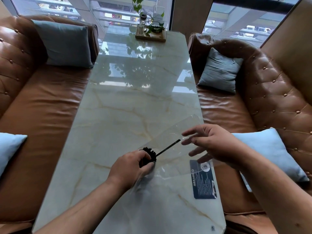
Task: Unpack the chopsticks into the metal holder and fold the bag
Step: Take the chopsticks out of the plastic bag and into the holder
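A bundle of black chopsticks (147, 157) is gripped in the left hand (130, 168), whose fingers are curled tightly round it just above the marble table (135, 98), toward the near end and about midway between the long edges. The butt ends of the sticks are seen bunched above the knuckles. A single chopstick (168, 147) juts out from the bundle toward the right edge of the table, its tip stopping just short of the right hand (214, 144).

A clear plastic bag (170, 162) is spread between the two hands, and the single stick is seen through its film (whether the stick lies inside the bag or behind it cannot be told). A crinkle of the bag appears to be pinched between the thumb and forefinger of the right hand, while the remaining fingers are spread apart, seen through the film. The bag is held above the table near the right edge, its far corner lifted toward the right sofa (270, 107).

A dark blue printed card (203, 182) lies close to the right edge near the near right corner, partly overlapped by the bag; whether it is joined to the bag cannot be told.

At the far end of the table a wooden tray (152, 38) is set, with a trailing plant (143, 9) in a glass jar on it. A brown leather sofa (42, 102) is placed along the left edge as well, and blue cushions (65, 43) rest on both.
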A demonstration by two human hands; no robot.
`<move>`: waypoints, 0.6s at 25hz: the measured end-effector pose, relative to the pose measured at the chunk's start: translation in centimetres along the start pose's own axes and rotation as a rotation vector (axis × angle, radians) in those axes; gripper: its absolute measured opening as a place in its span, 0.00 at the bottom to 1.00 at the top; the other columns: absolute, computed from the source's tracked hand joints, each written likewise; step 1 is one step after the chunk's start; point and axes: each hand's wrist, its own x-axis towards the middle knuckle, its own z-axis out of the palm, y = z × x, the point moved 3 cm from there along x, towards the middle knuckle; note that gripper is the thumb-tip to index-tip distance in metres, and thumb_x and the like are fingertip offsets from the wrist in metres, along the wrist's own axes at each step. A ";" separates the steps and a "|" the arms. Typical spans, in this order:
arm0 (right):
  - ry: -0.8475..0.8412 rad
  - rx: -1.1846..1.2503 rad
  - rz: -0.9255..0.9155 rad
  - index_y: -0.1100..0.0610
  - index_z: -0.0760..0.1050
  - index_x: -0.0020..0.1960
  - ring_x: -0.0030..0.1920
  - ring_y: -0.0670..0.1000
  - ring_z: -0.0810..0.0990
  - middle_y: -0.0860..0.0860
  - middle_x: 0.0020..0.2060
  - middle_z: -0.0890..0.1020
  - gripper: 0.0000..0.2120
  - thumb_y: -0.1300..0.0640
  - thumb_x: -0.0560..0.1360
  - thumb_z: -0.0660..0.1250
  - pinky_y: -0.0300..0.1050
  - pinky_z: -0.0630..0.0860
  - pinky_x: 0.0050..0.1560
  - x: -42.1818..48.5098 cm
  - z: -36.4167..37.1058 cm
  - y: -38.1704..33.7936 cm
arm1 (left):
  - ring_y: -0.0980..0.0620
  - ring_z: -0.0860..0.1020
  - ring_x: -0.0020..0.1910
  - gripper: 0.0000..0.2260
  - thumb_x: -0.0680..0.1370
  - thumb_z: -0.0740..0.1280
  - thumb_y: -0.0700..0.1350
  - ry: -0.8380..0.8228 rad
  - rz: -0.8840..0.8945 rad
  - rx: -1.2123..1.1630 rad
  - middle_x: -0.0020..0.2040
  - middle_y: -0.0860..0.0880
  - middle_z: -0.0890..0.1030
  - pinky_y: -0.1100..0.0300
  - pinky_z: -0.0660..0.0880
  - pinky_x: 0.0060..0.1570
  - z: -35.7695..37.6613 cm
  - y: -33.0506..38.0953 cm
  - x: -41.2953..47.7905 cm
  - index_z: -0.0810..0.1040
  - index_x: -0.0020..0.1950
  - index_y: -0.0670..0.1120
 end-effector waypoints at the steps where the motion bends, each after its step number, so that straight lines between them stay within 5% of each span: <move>1: 0.002 -0.006 -0.006 0.49 0.83 0.58 0.46 0.57 0.90 0.48 0.51 0.90 0.14 0.64 0.83 0.64 0.50 0.84 0.35 -0.2 -0.1 -0.3 | 0.60 0.77 0.42 0.15 0.69 0.66 0.67 0.014 0.015 0.019 0.42 0.63 0.80 0.65 0.72 0.38 0.1 0.2 0.2 0.79 0.51 0.62; 4: -0.002 -0.005 -0.016 0.49 0.83 0.58 0.46 0.57 0.90 0.48 0.51 0.90 0.14 0.64 0.82 0.64 0.50 0.84 0.36 -0.7 -0.4 -0.9 | 0.56 0.80 0.48 0.16 0.71 0.65 0.66 0.049 0.066 0.074 0.49 0.60 0.83 0.60 0.74 0.42 0.5 0.8 0.6 0.80 0.53 0.61; 9: -0.031 0.012 -0.018 0.49 0.83 0.59 0.46 0.57 0.90 0.48 0.51 0.90 0.14 0.64 0.83 0.64 0.49 0.84 0.35 -1.3 -0.3 -1.3 | 0.57 0.81 0.49 0.16 0.73 0.69 0.65 0.146 0.115 0.045 0.51 0.60 0.84 0.66 0.69 0.43 0.5 2.0 1.5 0.82 0.57 0.61; 15: -0.032 0.011 -0.018 0.49 0.83 0.59 0.46 0.58 0.90 0.49 0.51 0.90 0.14 0.64 0.83 0.64 0.48 0.83 0.35 -1.3 0.0 -1.6 | 0.56 0.82 0.46 0.12 0.75 0.71 0.61 0.105 0.136 0.006 0.48 0.57 0.84 0.60 0.76 0.45 0.9 3.7 2.7 0.84 0.55 0.59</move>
